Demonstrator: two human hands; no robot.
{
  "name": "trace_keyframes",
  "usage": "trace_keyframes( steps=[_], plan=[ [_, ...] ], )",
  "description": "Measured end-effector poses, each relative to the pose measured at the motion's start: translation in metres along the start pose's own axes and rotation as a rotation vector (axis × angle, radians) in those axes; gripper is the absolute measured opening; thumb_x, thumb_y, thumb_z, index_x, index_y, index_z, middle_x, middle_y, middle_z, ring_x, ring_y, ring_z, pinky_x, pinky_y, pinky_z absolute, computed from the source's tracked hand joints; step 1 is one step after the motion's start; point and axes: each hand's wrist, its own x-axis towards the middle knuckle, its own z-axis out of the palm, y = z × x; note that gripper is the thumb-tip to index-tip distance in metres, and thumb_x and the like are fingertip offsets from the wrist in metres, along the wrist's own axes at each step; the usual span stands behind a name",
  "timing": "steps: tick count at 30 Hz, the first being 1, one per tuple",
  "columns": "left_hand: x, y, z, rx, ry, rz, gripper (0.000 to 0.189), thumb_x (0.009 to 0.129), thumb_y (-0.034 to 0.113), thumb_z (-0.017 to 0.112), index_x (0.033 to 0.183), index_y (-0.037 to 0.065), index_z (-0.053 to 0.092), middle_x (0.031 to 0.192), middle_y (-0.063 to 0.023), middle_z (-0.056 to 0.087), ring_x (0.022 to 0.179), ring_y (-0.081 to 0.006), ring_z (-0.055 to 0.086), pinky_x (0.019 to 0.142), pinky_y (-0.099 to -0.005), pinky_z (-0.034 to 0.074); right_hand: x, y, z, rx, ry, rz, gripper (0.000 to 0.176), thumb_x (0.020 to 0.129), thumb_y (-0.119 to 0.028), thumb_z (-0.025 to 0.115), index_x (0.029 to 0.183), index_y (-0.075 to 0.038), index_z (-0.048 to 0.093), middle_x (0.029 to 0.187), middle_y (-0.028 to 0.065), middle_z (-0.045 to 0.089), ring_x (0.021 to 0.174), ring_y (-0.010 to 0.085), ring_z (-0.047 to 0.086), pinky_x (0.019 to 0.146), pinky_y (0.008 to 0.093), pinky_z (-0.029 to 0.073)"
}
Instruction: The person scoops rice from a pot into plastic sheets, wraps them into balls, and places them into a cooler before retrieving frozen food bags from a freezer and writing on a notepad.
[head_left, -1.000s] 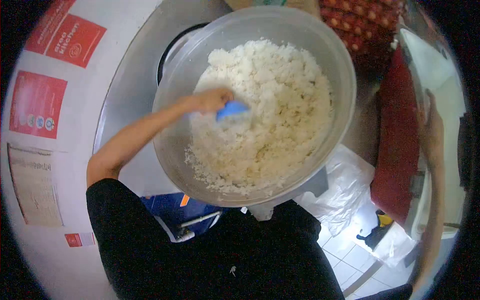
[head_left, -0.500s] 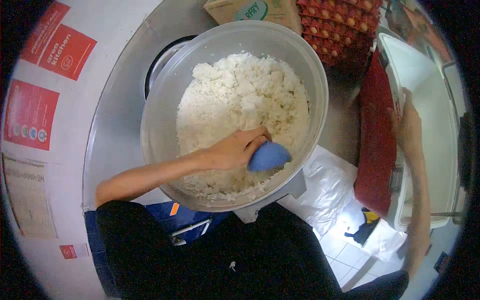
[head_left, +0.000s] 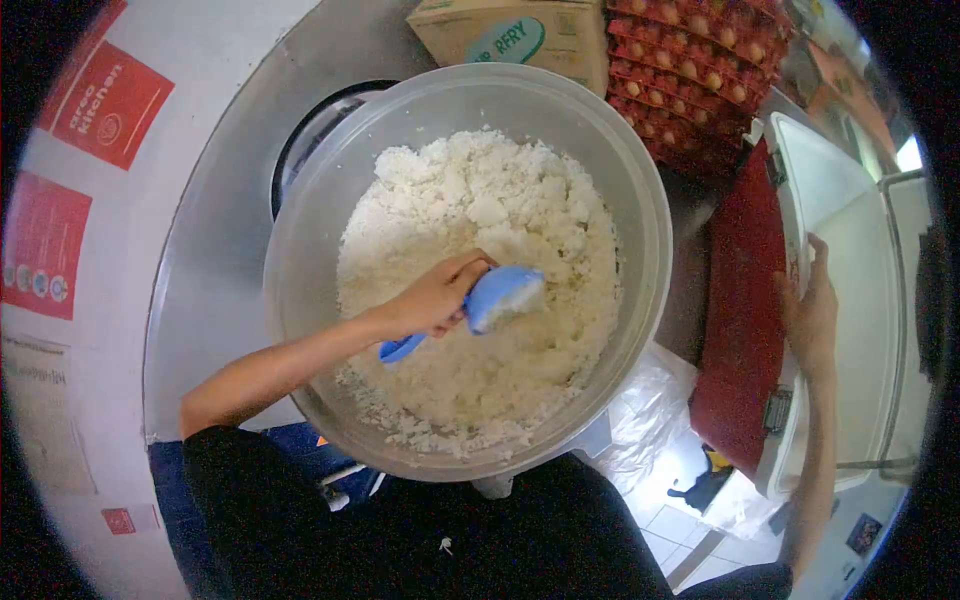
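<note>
1. Left hand [head_left: 435,300]: fingers closed around the handle of a blue scoop [head_left: 498,296], pinching it firmly by appearance; the handle's end projects behind the fist.
2. Scoop: located over the middle of the rice [head_left: 485,190], inside the wide grey basin [head_left: 300,235], well apart from its rim. White shows at the scoop's open side, apparently rice; the quantity is blurred.
3. Change noted: half a second ago the scoop was down in the rice by the basin's near right edge, its rounded back uppermost. It has since come back toward the middle. Judged from this, a scooping pass has been made and the scoop now carries some rice.
4. Right hand [head_left: 812,315]: at the left edge of the red-sided, white-lined box [head_left: 745,330], as in the earlier views. Thumb and fingers appear spread over the rim; whether they press on it cannot be told.
5. Surroundings: a carton [head_left: 505,38] and stacked egg trays [head_left: 690,75] stand beyond the basin's far edge; a plastic bag [head_left: 648,405] lies between basin and box.
</note>
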Motion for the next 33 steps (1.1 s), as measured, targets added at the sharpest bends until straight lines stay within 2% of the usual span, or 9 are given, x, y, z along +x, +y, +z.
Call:
trace_keyframes(
  steps=[4,7,11,14,17,25,28,29,33],
  plan=[
    [0.021,-0.015,0.047,0.4,0.107,0.669,0.036,0.105,0.034,0.031,0.117,0.01,0.055,0.08,-0.0071,0.057,0.062,-0.0153,0.055,0.058,-0.031,0.049,-0.001,-0.003,-0.004,-0.002,-0.044,0.025,0.051,0.093,-0.015,0.06,0.136,-0.011,0.033,0.104,0.0274,0.064,0.098,0.0408,0.065,0.08,0.0459,0.051],
    [0.008,-0.004,0.044,0.284,-0.147,0.089,0.036,0.105,0.032,0.031,0.115,0.007,0.055,0.09,-0.0094,0.062,0.08,-0.021,0.06,0.077,-0.0347,0.049,0.001,-0.005,-0.003,-0.04,-0.033,0.042,0.049,0.092,-0.012,0.059,0.134,-0.011,0.035,0.102,0.0279,0.065,0.098,0.0463,0.062,0.079,0.049,0.051],
    [-0.01,-0.027,0.045,0.241,-0.184,0.203,0.037,0.105,0.031,0.031,0.115,0.006,0.055,0.099,-0.0119,0.062,0.094,-0.022,0.058,0.086,-0.0357,0.046,0.0,-0.001,-0.003,-0.063,0.018,-0.041,0.048,0.093,-0.014,0.059,0.134,-0.012,0.035,0.103,0.0285,0.064,0.098,0.0469,0.062,0.078,0.0499,0.051],
    [-0.013,-0.032,0.049,0.23,-0.162,0.244,0.034,0.105,0.032,0.032,0.113,0.009,0.056,0.071,-0.0076,0.054,0.048,-0.0152,0.05,0.043,-0.0318,0.043,0.004,-0.007,-0.002,-0.039,-0.024,0.009,0.047,0.094,-0.017,0.058,0.134,-0.012,0.035,0.102,0.0293,0.064,0.097,0.0473,0.062,0.078,0.0504,0.051],
    [0.006,-0.044,0.066,0.257,0.108,0.834,0.034,0.105,0.033,0.031,0.116,0.012,0.055,0.066,-0.0049,0.049,0.045,-0.0128,0.046,0.039,-0.0288,0.039,0.004,-0.001,0.002,-0.121,-0.03,0.048,0.054,0.092,-0.015,0.062,0.137,-0.011,0.031,0.103,0.0285,0.064,0.099,0.0445,0.063,0.081,0.0467,0.05],
    [-0.048,0.013,0.024,0.071,-0.187,-0.05,0.034,0.105,0.032,0.034,0.121,0.01,0.054,0.073,-0.0077,0.057,0.045,-0.0106,0.05,0.045,-0.0252,0.043,0.001,0.002,0.0,-0.062,-0.003,0.037,0.056,0.089,-0.015,0.066,0.135,-0.012,0.034,0.102,0.0269,0.065,0.098,0.0433,0.064,0.08,0.0449,0.05],
    [-0.03,0.017,0.027,0.298,0.034,0.291,0.034,0.105,0.03,0.034,0.124,0.009,0.052,0.074,-0.009,0.057,0.055,-0.0156,0.056,0.054,-0.0312,0.048,0.002,0.0,-0.002,-0.08,-0.001,0.019,0.051,0.09,-0.015,0.063,0.133,-0.012,0.037,0.102,0.0295,0.065,0.098,0.0477,0.062,0.079,0.0511,0.05],
    [-0.009,0.006,0.04,0.401,0.228,0.77,0.025,0.103,0.026,0.039,0.118,0.009,0.051,0.067,-0.0133,0.058,0.058,-0.0261,0.059,0.061,-0.0403,0.049,0.003,-0.001,-0.003,-0.086,0.005,0.017,0.051,0.09,-0.015,0.063,0.133,-0.012,0.037,0.102,0.0295,0.065,0.098,0.0477,0.062,0.079,0.0511,0.05],
    [-0.002,-0.011,0.079,0.298,0.122,0.614,0.023,0.103,0.026,0.039,0.112,0.007,0.049,0.069,-0.0145,0.058,0.066,-0.0325,0.06,0.07,-0.0454,0.048,0.003,-0.009,-0.004,-0.087,-0.003,0.075,0.054,0.088,-0.015,0.066,0.133,-0.011,0.036,0.102,0.0288,0.064,0.097,0.0474,0.062,0.079,0.0501,0.049]
  ],
)
